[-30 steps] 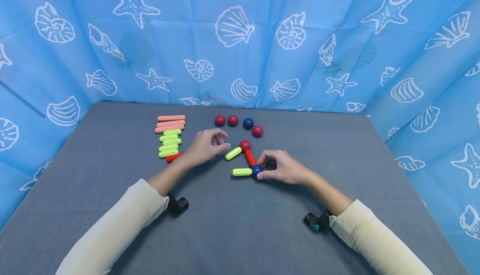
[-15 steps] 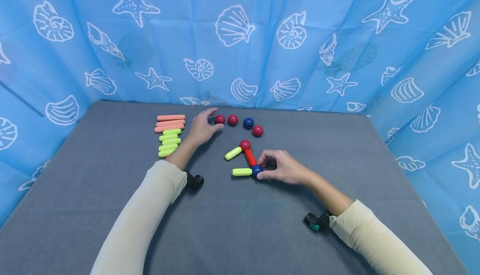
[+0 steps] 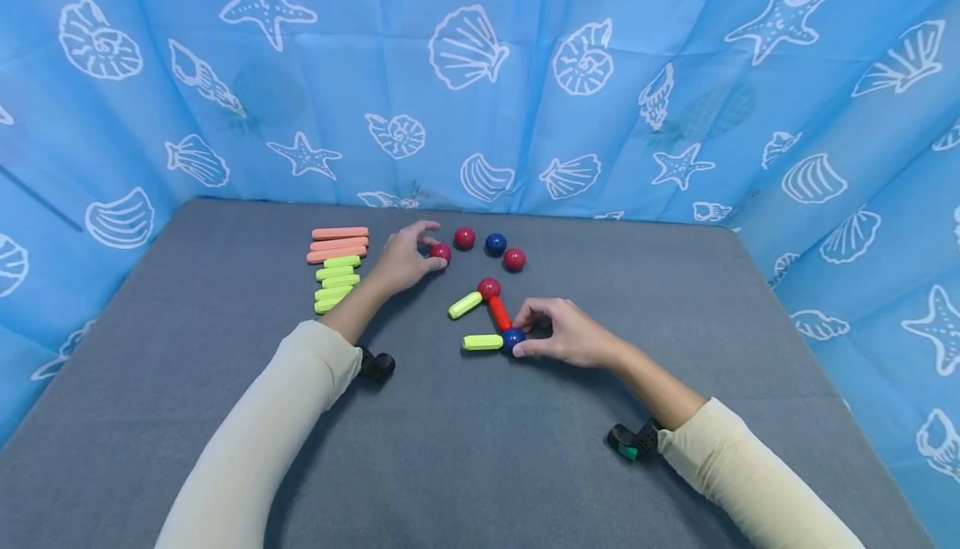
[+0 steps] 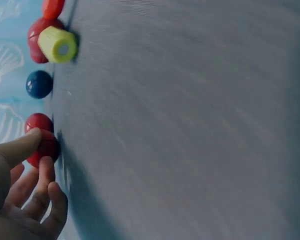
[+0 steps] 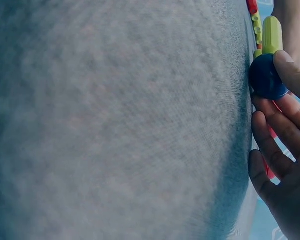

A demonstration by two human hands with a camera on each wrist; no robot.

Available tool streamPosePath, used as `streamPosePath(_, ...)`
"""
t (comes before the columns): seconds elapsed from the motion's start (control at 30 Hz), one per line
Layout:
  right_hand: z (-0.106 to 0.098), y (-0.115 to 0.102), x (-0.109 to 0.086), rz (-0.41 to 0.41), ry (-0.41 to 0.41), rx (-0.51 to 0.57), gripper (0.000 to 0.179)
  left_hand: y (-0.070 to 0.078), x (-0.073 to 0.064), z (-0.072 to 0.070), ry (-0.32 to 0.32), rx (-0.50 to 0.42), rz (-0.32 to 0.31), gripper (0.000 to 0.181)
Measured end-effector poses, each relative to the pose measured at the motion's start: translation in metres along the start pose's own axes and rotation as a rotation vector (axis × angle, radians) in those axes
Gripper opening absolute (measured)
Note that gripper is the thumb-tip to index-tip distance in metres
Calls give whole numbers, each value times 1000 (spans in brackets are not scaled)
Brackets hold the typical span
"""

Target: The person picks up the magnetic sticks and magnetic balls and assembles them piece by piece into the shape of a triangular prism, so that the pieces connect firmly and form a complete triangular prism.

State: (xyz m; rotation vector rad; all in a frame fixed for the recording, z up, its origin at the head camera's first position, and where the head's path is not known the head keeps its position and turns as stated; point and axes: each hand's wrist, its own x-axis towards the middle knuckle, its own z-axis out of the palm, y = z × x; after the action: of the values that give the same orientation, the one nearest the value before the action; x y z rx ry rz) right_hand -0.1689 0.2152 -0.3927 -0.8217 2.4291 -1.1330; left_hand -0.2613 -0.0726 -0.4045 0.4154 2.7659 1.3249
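Note:
My left hand (image 3: 407, 259) pinches a red ball (image 3: 441, 252) between thumb and fingers near the back of the table; the left wrist view shows thumb and fingertips on this ball (image 4: 46, 149). With my right hand (image 3: 566, 334) I hold a blue ball (image 3: 513, 340) by thumb and fingertips, seen close in the right wrist view as a blue ball (image 5: 266, 76). A yellow-green rod (image 3: 482, 342) and a red rod (image 3: 499, 313) are joined to that blue ball. The red rod's far end meets another red ball (image 3: 489, 288), which bears a second yellow-green rod (image 3: 465, 306).
Two red balls, one a red ball (image 3: 464, 238) and one a red ball (image 3: 514, 260), lie at the back with a loose blue ball (image 3: 495, 244) between them. Salmon rods (image 3: 339, 243) and several yellow-green rods (image 3: 337, 280) lie left. A patterned curtain (image 3: 480, 99) hangs behind the grey table (image 3: 465, 449).
My left hand has moved back and left from beside the joined pieces, grasped the leftmost red ball and drawn it slightly towards me. My right hand stays on the blue ball.

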Motion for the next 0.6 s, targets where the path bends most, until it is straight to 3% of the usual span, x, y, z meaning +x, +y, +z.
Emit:
streamPosePath(0.23,0,-1,-1,4,4,-1,29,-3,-31,-18,-141,81,78,62)
streamPosePath(0.6,1,2,-1,3,1,-3,29,0,-79,-18,-300,-17,197,68)
